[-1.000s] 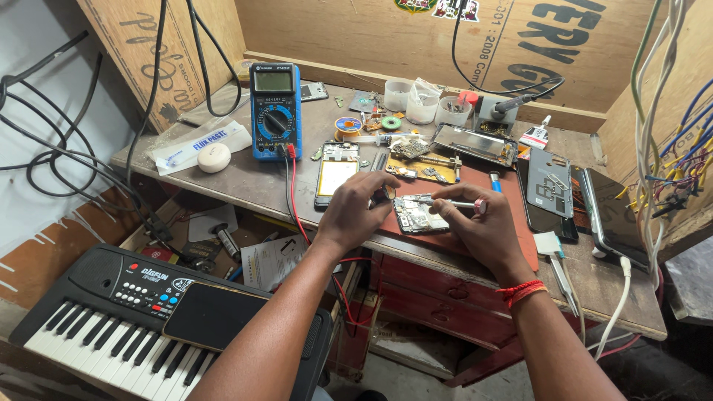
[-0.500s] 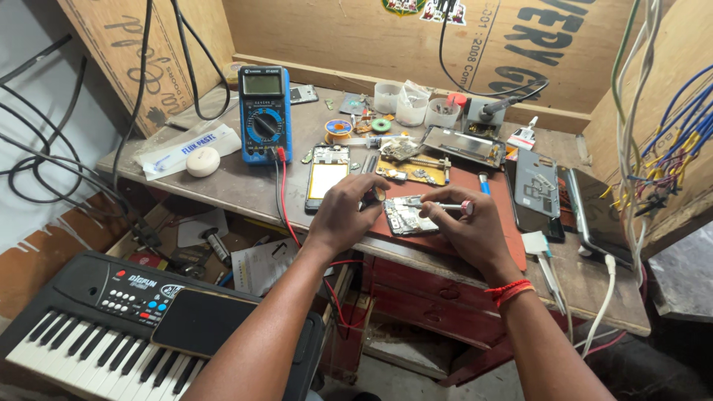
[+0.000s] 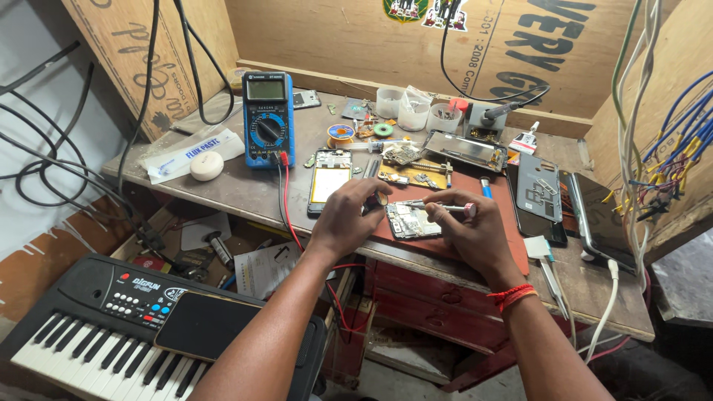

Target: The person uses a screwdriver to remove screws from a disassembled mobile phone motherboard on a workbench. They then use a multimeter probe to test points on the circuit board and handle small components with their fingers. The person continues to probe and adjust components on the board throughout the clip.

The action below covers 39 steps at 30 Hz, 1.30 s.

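Phone board (image 3: pixel 413 220) lay on the red mat (image 3: pixel 499 194) at the bench's (image 3: pixel 245 189) front edge, the left hand (image 3: pixel 347 217) curled beside it pinching a small part, the right hand (image 3: pixel 475 236) closed around a screwdriver (image 3: pixel 440 209) laid across it, multimeter (image 3: pixel 267 119) well behind.

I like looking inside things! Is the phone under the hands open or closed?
Open. The phone has no back cover, so its inner parts show. The left hand steadies it; the right hand holds a screwdriver over it.
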### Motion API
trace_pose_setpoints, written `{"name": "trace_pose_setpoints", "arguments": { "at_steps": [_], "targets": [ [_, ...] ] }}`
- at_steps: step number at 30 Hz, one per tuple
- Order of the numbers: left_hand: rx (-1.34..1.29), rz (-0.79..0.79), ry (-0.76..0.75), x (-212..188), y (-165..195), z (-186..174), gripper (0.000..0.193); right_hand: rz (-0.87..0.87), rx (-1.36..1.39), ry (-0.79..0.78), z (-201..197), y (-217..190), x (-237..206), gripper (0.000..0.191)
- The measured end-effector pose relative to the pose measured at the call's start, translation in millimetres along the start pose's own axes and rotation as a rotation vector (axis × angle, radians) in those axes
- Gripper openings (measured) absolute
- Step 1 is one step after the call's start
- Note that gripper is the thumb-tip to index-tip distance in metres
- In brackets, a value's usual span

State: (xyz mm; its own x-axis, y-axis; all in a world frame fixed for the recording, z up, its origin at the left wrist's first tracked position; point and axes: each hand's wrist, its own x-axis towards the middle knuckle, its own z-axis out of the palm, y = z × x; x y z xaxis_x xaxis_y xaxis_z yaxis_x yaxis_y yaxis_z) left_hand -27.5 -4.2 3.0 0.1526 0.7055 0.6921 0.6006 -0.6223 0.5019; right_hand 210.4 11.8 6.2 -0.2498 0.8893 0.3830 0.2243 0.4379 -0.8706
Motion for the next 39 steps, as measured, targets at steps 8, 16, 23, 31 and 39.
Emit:
{"name": "trace_pose_setpoints", "arguments": {
  "at_steps": [8,16,23,31,39],
  "targets": [
    [0.003,-0.033,-0.013,-0.5,0.9,-0.5,0.028,-0.093,-0.01,0.01,2.2,-9.2,-3.8,0.018],
    [-0.023,-0.029,0.01,-0.2,-2.2,0.1,0.025,-0.199,-0.051,0.015,1.4,-5.5,-2.5,0.022],
    [-0.079,-0.038,0.028,-0.6,-1.4,-2.1,0.026,-0.056,0.179,0.081,-2.6,1.8,-1.2,0.019],
    [-0.096,0.001,-0.031,-1.1,0.4,1.7,0.028,-0.076,0.163,0.145,-1.9,1.7,1.7,0.031],
    [-0.142,-0.032,0.017,-0.8,-0.6,-2.2,0.027,-0.039,0.096,0.131,-3.2,1.5,0.0,0.026]
  ]
}}
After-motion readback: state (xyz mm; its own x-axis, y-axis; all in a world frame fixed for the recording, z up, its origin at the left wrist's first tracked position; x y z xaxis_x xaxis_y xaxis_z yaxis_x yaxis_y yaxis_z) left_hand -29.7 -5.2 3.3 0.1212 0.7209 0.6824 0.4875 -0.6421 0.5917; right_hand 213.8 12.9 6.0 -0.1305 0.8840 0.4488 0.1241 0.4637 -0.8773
